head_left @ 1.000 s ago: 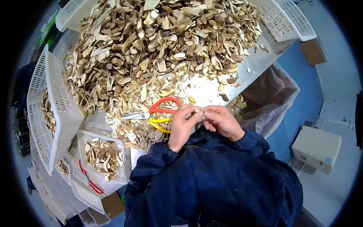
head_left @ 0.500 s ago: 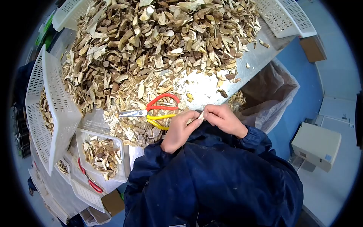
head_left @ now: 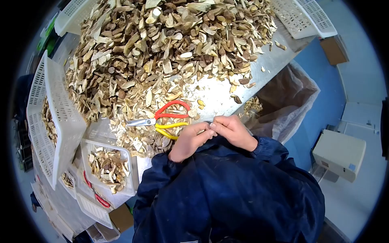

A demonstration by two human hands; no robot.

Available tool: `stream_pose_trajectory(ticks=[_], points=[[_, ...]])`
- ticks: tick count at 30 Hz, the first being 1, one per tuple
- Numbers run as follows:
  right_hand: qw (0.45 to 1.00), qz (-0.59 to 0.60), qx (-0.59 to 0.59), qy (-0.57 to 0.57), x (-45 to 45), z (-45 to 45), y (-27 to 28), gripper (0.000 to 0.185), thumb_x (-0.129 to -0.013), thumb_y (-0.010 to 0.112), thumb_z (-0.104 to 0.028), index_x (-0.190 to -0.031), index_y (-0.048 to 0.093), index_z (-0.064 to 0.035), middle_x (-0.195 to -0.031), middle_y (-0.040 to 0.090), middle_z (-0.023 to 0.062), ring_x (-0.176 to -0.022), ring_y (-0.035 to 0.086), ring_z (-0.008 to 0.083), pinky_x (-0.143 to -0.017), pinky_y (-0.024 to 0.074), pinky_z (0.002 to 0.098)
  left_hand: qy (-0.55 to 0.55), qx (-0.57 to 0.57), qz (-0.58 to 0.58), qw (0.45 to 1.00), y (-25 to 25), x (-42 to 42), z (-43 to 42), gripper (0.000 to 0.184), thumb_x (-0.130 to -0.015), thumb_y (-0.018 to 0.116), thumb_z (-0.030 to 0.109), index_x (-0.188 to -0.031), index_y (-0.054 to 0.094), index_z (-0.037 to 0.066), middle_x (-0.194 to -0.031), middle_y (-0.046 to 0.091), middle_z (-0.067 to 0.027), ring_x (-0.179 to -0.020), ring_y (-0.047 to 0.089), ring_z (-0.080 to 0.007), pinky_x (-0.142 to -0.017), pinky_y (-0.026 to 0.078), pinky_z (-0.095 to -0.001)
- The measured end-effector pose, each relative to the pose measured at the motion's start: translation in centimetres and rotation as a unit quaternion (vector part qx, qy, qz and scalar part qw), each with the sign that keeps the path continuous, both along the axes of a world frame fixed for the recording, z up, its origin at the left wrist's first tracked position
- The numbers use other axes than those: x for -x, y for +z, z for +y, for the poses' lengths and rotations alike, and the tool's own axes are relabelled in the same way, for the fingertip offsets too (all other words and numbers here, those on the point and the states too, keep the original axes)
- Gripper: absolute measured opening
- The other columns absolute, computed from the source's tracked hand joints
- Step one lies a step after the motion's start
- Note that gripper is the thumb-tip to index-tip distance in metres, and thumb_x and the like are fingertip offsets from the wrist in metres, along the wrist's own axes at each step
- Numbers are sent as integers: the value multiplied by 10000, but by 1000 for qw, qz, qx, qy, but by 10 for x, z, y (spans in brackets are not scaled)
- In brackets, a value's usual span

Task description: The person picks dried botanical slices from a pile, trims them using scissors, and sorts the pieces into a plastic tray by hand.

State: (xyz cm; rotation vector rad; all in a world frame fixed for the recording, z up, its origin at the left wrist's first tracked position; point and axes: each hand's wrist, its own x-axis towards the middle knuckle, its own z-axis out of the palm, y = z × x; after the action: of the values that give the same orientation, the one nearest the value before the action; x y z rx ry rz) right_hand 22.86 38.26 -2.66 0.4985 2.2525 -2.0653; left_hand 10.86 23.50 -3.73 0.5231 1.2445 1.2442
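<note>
My left hand (head_left: 189,140) and my right hand (head_left: 235,132) meet at the fingertips in front of my dark blue jacket. Both are closed in a pinch around a small pale piece of dried mushroom, now almost hidden by the fingers. Just left of them, red-handled scissors (head_left: 173,115) lie on the mushroom scraps, blades pointing left. Beside them are yellow handles (head_left: 166,132); what they belong to is unclear. A large heap of sliced dried mushrooms (head_left: 162,52) rises beyond my hands.
A white perforated basket (head_left: 67,117) stands tilted at left, near a clear tub (head_left: 130,172) of mushroom slices. Other red-handled scissors (head_left: 101,200) lie farther left. A lined bin (head_left: 289,97) stands off the table's right edge. Another white basket (head_left: 302,20) is at the back right.
My hands have drawn slightly closer together and shifted a little left. The pale piece seen between the fingertips is now mostly covered. The view has moved slightly.
</note>
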Motion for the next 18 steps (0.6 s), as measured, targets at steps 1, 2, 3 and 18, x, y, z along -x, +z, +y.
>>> stream_pose_trajectory(ticks=[1,2,3,18], points=[[1000,8,18,-6,0,-1,0,298,-961,512,-206,-765,576,10,-608,559,-1,-564,473,64,-522,379,229,-10,-2,5,1000,-1,0,0,151,-927,547,148,-897,623,21,-647,453,58,-564,366,-17,-495,279,-183],[996,-16,87,-11,-1,-1,-5,286,-963,508,-204,-780,577,5,-603,551,-3,-553,459,59,-511,367,220,-19,-4,10,1000,-4,1,-3,148,-926,548,148,-899,622,23,-643,445,62,-562,358,-17,-493,272,-182],[987,-40,157,-16,-2,-1,-9,273,-965,505,-202,-796,578,-1,-598,543,-4,-541,444,54,-500,355,210,-29,-4,14,999,-6,2,-4,145,-926,548,147,-901,621,25,-639,437,66,-560,351,-16,-491,264,-181],[898,-94,-394,-173,-19,57,-41,189,-839,610,-204,-899,584,-27,-633,571,98,-531,558,241,-495,425,345,85,-93,-362,924,-21,2,3,192,-975,406,256,-949,469,76,-778,425,0,-678,408,-90,-565,339,-214]])
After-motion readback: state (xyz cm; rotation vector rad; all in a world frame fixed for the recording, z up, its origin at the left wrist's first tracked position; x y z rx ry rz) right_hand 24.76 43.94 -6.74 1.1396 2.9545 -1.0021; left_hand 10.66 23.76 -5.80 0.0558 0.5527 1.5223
